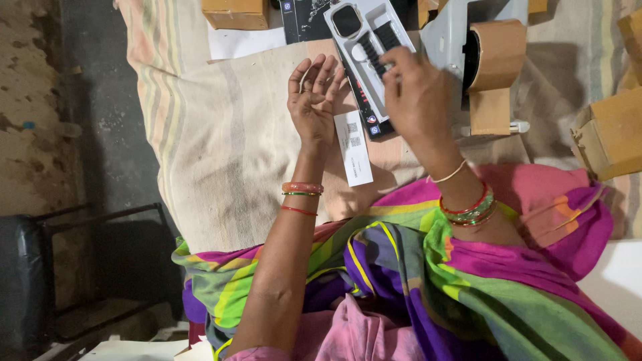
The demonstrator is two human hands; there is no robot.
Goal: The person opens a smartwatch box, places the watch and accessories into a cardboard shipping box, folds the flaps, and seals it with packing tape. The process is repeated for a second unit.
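My left hand (pixel 313 93) is palm up with its fingers spread, holding nothing, just left of a white tray (pixel 391 23). The tray holds a square smartwatch (pixel 346 20) and a black strap (pixel 369 50), and rests on a black box lid (pixel 364 115). My right hand (pixel 416 93) lies over the tray's near end, its fingertips pinched at the strap's end. A white paper slip (pixel 354 148) lies on the striped cloth between my wrists. Both wrists wear bangles.
A tape dispenser (pixel 449 33) with a brown tape roll (pixel 498 48) stands right of the tray. Cardboard boxes sit at the right (pixel 612 134) and top left (pixel 235 13). The striped cloth (pixel 221 134) covers the surface; bare floor and a dark metal frame (pixel 100 220) lie left.
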